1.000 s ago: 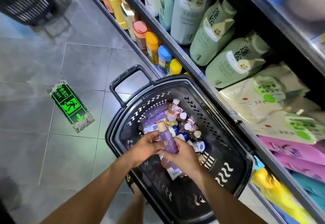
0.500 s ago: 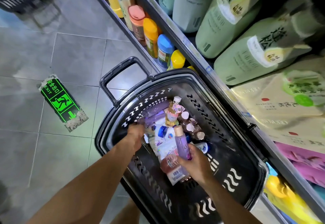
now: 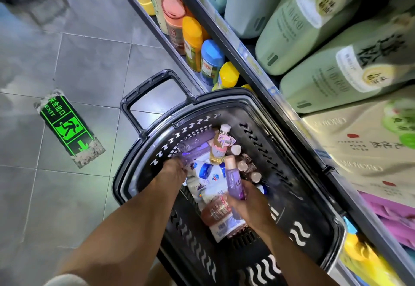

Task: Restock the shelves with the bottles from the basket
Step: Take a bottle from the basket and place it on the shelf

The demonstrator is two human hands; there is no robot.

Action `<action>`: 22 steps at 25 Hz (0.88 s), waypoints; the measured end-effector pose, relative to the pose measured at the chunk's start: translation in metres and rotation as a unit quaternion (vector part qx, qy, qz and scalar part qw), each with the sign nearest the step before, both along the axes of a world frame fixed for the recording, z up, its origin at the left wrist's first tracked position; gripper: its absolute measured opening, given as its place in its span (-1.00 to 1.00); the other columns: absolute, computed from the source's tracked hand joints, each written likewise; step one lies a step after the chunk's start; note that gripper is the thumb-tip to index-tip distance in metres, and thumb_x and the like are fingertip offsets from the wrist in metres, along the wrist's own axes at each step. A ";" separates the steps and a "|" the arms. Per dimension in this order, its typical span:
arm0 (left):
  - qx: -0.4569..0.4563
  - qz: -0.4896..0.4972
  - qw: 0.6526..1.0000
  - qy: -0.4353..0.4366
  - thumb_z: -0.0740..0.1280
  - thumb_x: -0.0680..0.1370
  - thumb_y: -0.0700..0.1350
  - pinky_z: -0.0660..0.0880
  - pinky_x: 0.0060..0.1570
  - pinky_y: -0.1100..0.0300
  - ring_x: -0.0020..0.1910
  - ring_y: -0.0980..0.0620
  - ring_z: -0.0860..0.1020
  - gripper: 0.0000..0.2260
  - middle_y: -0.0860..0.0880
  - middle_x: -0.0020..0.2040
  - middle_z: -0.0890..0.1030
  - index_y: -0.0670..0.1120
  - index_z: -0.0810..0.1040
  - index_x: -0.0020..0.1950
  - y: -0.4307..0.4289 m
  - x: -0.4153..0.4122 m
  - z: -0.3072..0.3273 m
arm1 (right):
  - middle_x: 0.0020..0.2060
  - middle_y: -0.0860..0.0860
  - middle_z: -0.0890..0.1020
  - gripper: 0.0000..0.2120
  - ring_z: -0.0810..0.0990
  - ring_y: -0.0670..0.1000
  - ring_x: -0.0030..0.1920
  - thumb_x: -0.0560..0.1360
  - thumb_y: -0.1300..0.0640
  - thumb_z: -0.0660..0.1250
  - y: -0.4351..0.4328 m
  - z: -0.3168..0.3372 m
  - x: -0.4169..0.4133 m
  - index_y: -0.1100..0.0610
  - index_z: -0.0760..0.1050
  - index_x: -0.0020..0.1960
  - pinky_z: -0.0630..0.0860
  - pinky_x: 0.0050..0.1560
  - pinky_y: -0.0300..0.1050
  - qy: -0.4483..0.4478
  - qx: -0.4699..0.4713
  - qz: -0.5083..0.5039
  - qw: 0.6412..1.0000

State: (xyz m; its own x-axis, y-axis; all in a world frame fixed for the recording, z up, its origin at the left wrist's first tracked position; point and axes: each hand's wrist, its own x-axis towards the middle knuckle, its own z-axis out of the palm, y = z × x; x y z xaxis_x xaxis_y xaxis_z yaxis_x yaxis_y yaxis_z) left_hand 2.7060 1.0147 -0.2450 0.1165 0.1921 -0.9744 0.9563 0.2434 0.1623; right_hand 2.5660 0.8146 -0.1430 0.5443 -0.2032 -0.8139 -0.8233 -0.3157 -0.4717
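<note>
– Shelves: count and build?
– Two tiers in view, metal-edged, running diagonally along my right. Upper tier: two sage-green pouches, soft-sided and lying tilted, with flat beige packs beside them. Lower tier: a row of at least six rigid bottles, upright, with salmon, orange, blue and yellow caps.
– Floor?
– Grey square tiles, matt, with thin grout lines. One green exit sticker, its ends worn.
– Basket?
– One black basket of moulded plastic, with wavy slots in its walls and a loop handle. It stands on the floor against the lower tier.
– Stock to go up?
– A jumbled pile at the handle end of the basket. Two purple tubes lie flat side by side. One amber bottle has a white cap. One brownish-pink bottle lies on its side. I counted three small round-capped bottles. There are also white packs with blue marks, number unclear.
– Hands?
– Two, bare. My right hand is wrapped around one slim purple bottle, pale pink cap up, just above the pile. My left hand is down at the near end of the purple tubes. Its fingers are hidden, so I cannot tell whether they grip.
</note>
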 end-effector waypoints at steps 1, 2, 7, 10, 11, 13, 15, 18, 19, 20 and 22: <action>-0.010 0.003 1.000 0.012 0.17 0.66 -0.24 0.47 -0.43 0.23 -0.32 0.05 0.41 -0.80 -0.06 -0.22 0.54 -0.08 0.44 -0.13 -0.002 0.001 0.001 | -0.16 -0.15 0.69 -0.76 0.66 -0.26 -0.23 0.44 -0.05 0.55 0.001 0.000 0.001 -0.12 0.54 0.02 0.53 -0.24 -0.35 0.003 -0.009 0.005 1.000; -0.017 0.009 1.000 0.020 0.21 0.67 -0.21 0.44 -0.46 0.21 -0.37 0.03 0.37 -0.81 -0.09 -0.22 0.49 -0.09 0.46 -0.14 -0.003 0.001 0.008 | -0.16 -0.17 0.68 -0.75 0.64 -0.29 -0.25 0.44 -0.05 0.56 0.003 0.002 0.003 -0.12 0.54 0.03 0.47 -0.29 -0.42 0.007 -0.015 0.008 1.000; -0.073 -0.042 0.996 0.035 0.25 0.64 -0.29 0.48 -0.53 0.22 -0.32 -0.01 0.37 -0.76 -0.12 -0.25 0.38 -0.09 0.41 -0.21 -0.009 -0.008 0.051 | -0.17 -0.12 0.68 -0.71 0.65 -0.22 -0.20 0.42 -0.07 0.57 0.013 0.016 0.005 -0.13 0.43 -0.15 0.54 -0.18 -0.30 0.024 -0.022 0.006 0.999; -0.080 -0.057 0.993 0.058 0.31 0.61 -0.30 0.53 -0.58 0.27 -0.26 0.00 0.42 -0.84 -0.15 -0.18 0.42 -0.13 0.47 -0.15 -0.006 -0.018 0.075 | -0.16 -0.08 0.72 -0.71 0.70 -0.13 -0.16 0.39 -0.08 0.59 0.015 0.029 0.002 -0.12 0.45 -0.17 0.65 0.03 -0.01 0.025 -0.017 -0.002 1.000; -0.077 -0.069 0.993 0.065 0.32 0.60 -0.30 0.53 -0.57 0.28 -0.27 0.01 0.42 -0.85 -0.15 -0.22 0.42 -0.16 0.48 -0.17 -0.004 -0.021 0.085 | -0.15 -0.07 0.72 -0.71 0.71 -0.12 -0.15 0.38 -0.07 0.59 0.015 0.035 0.001 -0.13 0.45 -0.18 0.65 0.04 0.03 0.021 -0.014 -0.002 1.000; -0.093 -0.078 0.990 0.078 0.31 0.60 -0.31 0.56 -0.53 0.26 -0.32 0.02 0.42 -0.81 -0.14 -0.30 0.43 -0.19 0.47 -0.21 0.000 -0.028 0.113 | -0.15 -0.07 0.72 -0.71 0.70 -0.10 -0.13 0.39 -0.07 0.59 0.015 0.051 0.003 -0.14 0.45 -0.17 0.64 0.06 0.03 0.016 -0.013 0.004 1.000; -0.149 -0.089 0.981 0.084 0.29 0.60 -0.34 0.62 -0.43 0.22 -0.30 0.02 0.46 -0.83 -0.14 -0.29 0.47 -0.20 0.48 -0.19 0.005 -0.035 0.146 | -0.15 -0.09 0.71 -0.73 0.69 -0.10 -0.13 0.39 -0.08 0.58 0.014 0.070 0.006 -0.08 0.52 -0.08 0.64 0.07 0.03 0.014 -0.011 0.001 1.000; -0.203 -0.139 0.966 0.075 0.36 0.55 -0.38 0.65 0.05 0.07 -0.17 -0.05 0.63 -0.93 -0.18 -0.18 0.63 -0.24 0.58 -0.06 0.011 -0.041 0.200 | -0.12 -0.07 0.70 -0.68 0.69 -0.07 -0.13 0.40 -0.04 0.58 0.015 0.112 0.012 0.00 0.54 0.05 0.64 0.03 -0.01 0.016 0.005 -0.010 1.000; -0.214 -0.153 0.963 0.068 0.37 0.53 -0.40 0.61 0.17 -0.01 -0.12 -0.08 0.66 -0.89 -0.19 -0.16 0.67 -0.24 0.59 -0.02 0.013 -0.045 0.222 | -0.11 -0.08 0.69 -0.63 0.68 -0.07 -0.12 0.40 -0.04 0.59 0.017 0.128 0.013 0.03 0.54 0.10 0.64 0.02 -0.03 0.014 0.006 -0.013 1.000; -0.222 -0.170 0.959 0.052 0.36 0.51 -0.43 0.58 0.23 -0.05 -0.09 -0.09 0.67 -0.83 -0.19 -0.15 0.70 -0.22 0.60 0.02 0.014 -0.048 0.247 | -0.09 -0.08 0.69 -0.57 0.68 -0.08 -0.11 0.39 -0.05 0.59 0.018 0.146 0.014 0.05 0.52 0.15 0.62 0.00 -0.06 0.009 0.005 -0.019 1.000; -0.222 -0.223 0.949 0.011 0.39 0.46 -0.46 0.56 0.26 -0.09 -0.10 -0.07 0.69 -0.67 -0.16 -0.10 0.73 -0.15 0.58 0.15 0.020 -0.055 0.293 | -0.05 -0.09 0.69 -0.48 0.67 -0.10 -0.10 0.36 -0.11 0.61 0.022 0.185 0.018 0.04 0.48 0.19 0.57 -0.09 -0.15 -0.003 -0.014 -0.024 1.000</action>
